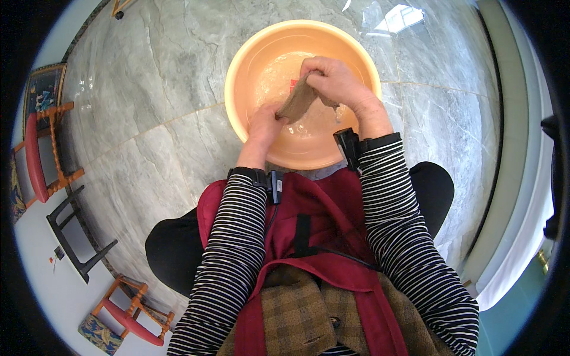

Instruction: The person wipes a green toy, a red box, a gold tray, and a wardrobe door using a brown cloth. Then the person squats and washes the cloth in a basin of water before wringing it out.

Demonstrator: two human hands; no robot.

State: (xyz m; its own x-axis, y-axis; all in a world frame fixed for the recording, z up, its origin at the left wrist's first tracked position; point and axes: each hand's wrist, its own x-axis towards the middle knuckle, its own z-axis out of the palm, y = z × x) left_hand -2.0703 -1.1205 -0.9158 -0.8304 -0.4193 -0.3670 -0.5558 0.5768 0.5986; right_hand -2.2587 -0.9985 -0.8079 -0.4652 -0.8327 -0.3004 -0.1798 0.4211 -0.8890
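An orange plastic basin [307, 161] holding water stands on the floor before me. Over the water a wet brown cloth [299, 101] is stretched between my hands. My left hand [266, 122], at the basin's left side, grips the cloth's lower end between thumb and fingers. Higher and to the right, my right hand [331, 80] is closed on the other end, and a short part of the cloth hangs below it. A red printed mark shows on the basin's bottom behind the cloth.
Grey marble-look tiles [133, 89] surround the basin. Wooden chairs with red seats [36, 155], a black metal frame [67, 236] and a framed picture [44, 95] are at the left. A pale ledge and white curtain [512, 271] run along the right. A red apron [325, 200] covers my lap.
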